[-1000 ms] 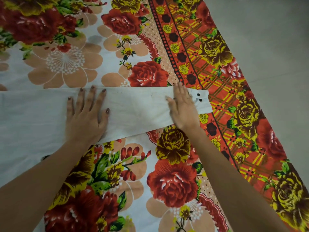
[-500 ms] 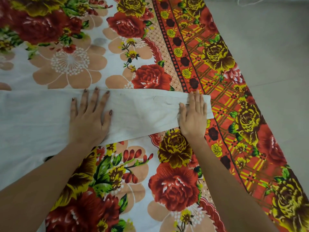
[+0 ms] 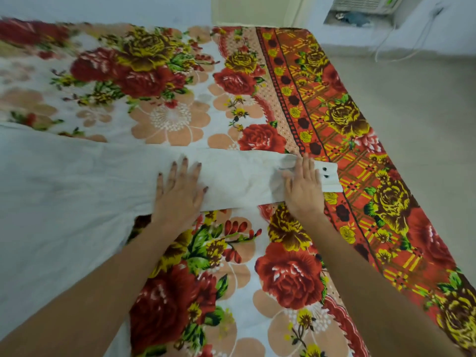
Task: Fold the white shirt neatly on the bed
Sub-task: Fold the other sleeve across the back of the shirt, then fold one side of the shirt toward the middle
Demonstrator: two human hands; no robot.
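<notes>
Two flat hands pressed on white shirt (image 3: 77,191) spread over floral bed sheet (image 3: 291,274), left hand (image 3: 180,194) fingers straight on sleeve (image 3: 239,176), right hand (image 3: 301,186) flattened beside buttoned cuff (image 3: 328,176), nothing gripped.

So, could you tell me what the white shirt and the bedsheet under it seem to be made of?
The white shirt looks like thin woven cotton: matte, softly creased. The bedsheet is probably printed cotton or polyester: flat floral print, no sheen.
</notes>
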